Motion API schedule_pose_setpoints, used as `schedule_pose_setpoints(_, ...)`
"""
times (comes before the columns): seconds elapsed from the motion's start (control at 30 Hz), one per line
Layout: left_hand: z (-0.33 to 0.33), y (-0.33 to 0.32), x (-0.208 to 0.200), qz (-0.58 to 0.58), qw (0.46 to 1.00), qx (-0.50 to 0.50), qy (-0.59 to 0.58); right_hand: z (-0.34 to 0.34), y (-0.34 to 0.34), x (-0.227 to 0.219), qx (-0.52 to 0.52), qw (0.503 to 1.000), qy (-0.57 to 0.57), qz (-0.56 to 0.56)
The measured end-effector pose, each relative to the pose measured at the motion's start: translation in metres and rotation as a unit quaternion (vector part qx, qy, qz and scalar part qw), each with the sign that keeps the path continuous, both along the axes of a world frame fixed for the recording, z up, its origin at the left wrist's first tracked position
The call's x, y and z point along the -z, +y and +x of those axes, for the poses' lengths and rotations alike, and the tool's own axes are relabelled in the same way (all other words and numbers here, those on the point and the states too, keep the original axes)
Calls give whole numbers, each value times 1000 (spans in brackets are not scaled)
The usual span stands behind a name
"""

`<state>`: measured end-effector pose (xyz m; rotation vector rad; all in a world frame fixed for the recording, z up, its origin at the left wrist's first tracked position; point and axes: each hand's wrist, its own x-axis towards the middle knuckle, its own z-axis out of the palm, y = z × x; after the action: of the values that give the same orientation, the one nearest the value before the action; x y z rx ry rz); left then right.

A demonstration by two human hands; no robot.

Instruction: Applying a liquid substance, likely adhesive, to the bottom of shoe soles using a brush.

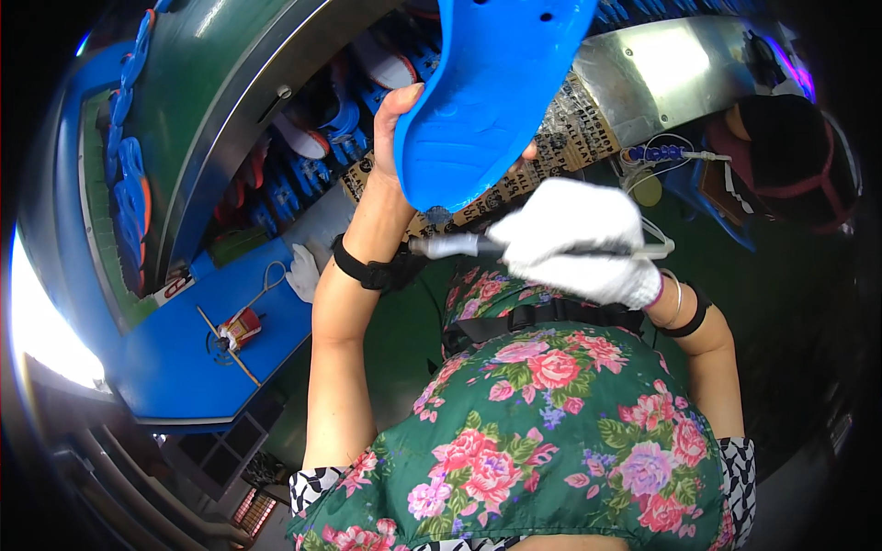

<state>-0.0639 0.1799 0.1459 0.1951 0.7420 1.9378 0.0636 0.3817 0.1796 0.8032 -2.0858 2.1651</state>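
Observation:
My left hand [390,138], bare, is closed around a blue foot-shaped plastic piece [478,110], thumb on one edge and fingertips at the other. The piece has a rounded lower end, fine ridges, and small dark holes near its upper end. Just below it, my right hand [579,241] in a white glove grips a slim brush-like tool [452,245]. Motion smears the tool's pale tip, so its exact kind is unclear. That tip lies close to the piece's lower end; I cannot tell if they touch.
Behind the piece is a printed brown cardboard surface [588,138]. A curved conveyor [211,101] with blue and orange shoe parts [133,197] runs along the left. On a blue table [175,340] lie a red container [241,328] and white glove [301,273]. Another person [799,165] is at right.

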Motion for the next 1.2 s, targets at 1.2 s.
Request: schedule_pose_setpoints(1.2, -7, -27, 16, 198, 974, -80, -78, -20, -21, -11, 79, 970, 179, 143)
